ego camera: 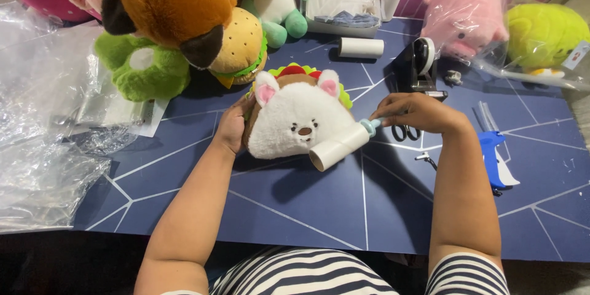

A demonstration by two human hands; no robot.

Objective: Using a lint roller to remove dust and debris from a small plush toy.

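Note:
A white plush animal (295,120) with pink ears and a burger-like bun behind it stands at the middle of the dark blue table (307,209). My left hand (232,128) grips its left side. My right hand (413,112) holds the light blue handle of a lint roller (340,146), whose white roll rests against the plush's lower right.
Several plush toys crowd the back left, with a brown one (172,0) on top. Clear plastic bags (43,117) lie left. A tape dispenser (418,64), scissors (405,132), a spare roll (361,47), a blue tagging gun (491,153) and bagged pink (464,15) and yellow (544,34) plushes sit right.

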